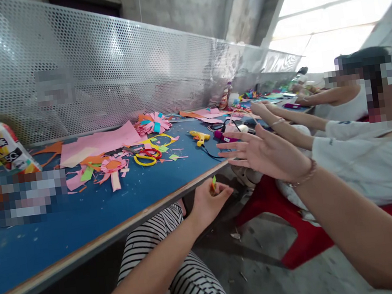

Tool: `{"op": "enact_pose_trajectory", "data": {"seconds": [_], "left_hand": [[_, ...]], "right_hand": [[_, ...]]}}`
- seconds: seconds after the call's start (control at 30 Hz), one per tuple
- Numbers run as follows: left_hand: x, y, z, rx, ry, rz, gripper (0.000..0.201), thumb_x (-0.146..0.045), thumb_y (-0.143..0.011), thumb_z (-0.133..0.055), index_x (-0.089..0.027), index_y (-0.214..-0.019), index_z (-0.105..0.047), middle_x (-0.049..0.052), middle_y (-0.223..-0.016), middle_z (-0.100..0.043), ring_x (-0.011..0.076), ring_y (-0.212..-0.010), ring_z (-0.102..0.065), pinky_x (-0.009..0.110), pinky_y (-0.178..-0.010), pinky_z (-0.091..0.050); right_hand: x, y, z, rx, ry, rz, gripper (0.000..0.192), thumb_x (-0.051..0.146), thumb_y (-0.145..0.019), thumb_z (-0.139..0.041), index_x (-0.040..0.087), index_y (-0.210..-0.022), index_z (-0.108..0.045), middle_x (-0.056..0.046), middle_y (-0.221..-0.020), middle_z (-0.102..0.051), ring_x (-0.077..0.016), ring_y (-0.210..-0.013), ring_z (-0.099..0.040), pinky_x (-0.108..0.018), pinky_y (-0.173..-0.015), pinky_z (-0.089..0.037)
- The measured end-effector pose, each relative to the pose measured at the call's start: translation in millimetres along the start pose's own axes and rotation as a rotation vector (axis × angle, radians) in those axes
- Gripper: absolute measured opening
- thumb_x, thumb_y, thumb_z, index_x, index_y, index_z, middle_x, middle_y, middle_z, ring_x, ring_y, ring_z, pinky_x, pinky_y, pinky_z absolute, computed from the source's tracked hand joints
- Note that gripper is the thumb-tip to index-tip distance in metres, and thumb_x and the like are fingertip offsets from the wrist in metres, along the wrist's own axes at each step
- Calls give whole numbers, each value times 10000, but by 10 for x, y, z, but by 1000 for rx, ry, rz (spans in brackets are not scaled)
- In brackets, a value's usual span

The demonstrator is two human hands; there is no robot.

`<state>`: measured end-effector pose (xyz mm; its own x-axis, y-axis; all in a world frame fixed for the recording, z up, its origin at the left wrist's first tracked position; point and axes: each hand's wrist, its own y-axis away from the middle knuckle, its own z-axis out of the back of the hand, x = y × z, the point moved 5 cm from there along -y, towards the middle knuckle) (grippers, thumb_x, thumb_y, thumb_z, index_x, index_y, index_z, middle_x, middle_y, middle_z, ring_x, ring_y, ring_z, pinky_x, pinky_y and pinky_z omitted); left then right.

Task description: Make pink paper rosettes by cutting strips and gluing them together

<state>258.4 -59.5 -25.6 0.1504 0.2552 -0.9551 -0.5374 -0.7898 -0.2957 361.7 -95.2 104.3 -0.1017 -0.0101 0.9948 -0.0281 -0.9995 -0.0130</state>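
Below the table edge, small green paper scrap (214, 181), pinched in left hand (208, 202)

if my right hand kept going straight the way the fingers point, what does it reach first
Most likely the purple tool lying near the table's edge, just beyond the open right hand's fingertips. The yellow glue gun sits slightly farther along. Depth is hard to judge, so the hand may pass above both.

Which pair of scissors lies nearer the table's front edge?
The yellow scissors. They lie closer to the table's front edge, overlapping the red scissors, which sit just behind them.
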Motion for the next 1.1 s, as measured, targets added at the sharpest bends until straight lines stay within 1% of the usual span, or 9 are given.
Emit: {"op": "enact_pose_trajectory", "data": {"seconds": [0.1,0.2,0.3,0.4,0.5,0.6,0.77,0.87,1.1], "left_hand": [[-479,-84,-87,-10,188,-124,358,-329,-664,-667,-201,-630,-334,28,-812,-640,152,-807,-600,278,-723,-440],[-665,-166,-133,-31,201,-131,386,-313,-626,-706,-198,-613,-338,14,-734,-616,157,-783,-595,282,-703,-449],[-655,-226,-117,-84,195,-85,407,-303,-626,-706,-197,-584,-314,-5,-649,-579,151,-729,-588,282,-673,-454],[-586,-249,-113,-61,259,-53,440,-295,-618,-704,-198,-570,-278,-13,-627,-574,146,-704,-591,282,-665,-461],[-496,-240,-114,-23,385,-44,446,-272,-610,-697,-202,-577,-258,-15,-622,-580,143,-683,-599,287,-663,-466],[-438,-212,-98,1,485,-65,415,-248,-642,-658,-201,-582,-250,-16,-639,-586,130,-678,-603,289,-683,-469],[-537,-153,32,-132,229,-93,368,-205,-668,-627,-198,-575,-271,-9,-678,-590,135,-737,-597,284,-708,-460],[-666,-138,37,-140,172,-148,361,-180,-659,-638,-197,-573,-289,5,-728,-605,143,-779,-595,277,-708,-456],[-717,-164,31,-232,134,-158,338,-130,-655,-611,-196,-540,-300,-8,-659,-577,144,-761,-592,262,-687,-445]], "right_hand": [[-73,-24,-58,-1,14,-13,567,605,-848,-198,258,-1193,-483,-85,-1205,-563,-245,-1058,-552,-408,-853,-463],[-143,-36,-135,-5,77,-24,551,598,-850,-228,252,-1192,-488,-83,-1202,-556,-216,-954,-579,-357,-801,-481],[-209,-46,-197,-19,102,-30,513,577,-851,-273,249,-1179,-494,-73,-1177,-563,-169,-809,-586,-311,-768,-481],[-269,-59,-224,-41,84,-44,494,554,-860,-280,239,-1179,-488,-73,-1133,-573,-152,-758,-576,-290,-733,-478],[-300,-73,-217,-44,65,-46,517,561,-863,-255,218,-1181,-476,-90,-1121,-567,-161,-761,-580,-286,-684,-479],[-300,-85,-204,-9,59,-13,541,575,-861,-230,208,-1169,-483,-109,-1143,-562,-193,-863,-590,-315,-752,-473],[-346,-96,-198,-14,39,-12,543,583,-856,-252,206,-1177,-476,-109,-1152,-573,-231,-983,-582,-390,-898,-427],[-386,-109,-225,-25,-8,-36,540,593,-845,-273,220,-1178,-476,-97,-1142,-586,-238,-1016,-577,-400,-955,-397],[-401,-133,-308,-91,-92,13,676,664,-818,-202,207,-1288,-365,-107,-1181,-564,-223,-1020,-577,-368,-903,-442]]}}
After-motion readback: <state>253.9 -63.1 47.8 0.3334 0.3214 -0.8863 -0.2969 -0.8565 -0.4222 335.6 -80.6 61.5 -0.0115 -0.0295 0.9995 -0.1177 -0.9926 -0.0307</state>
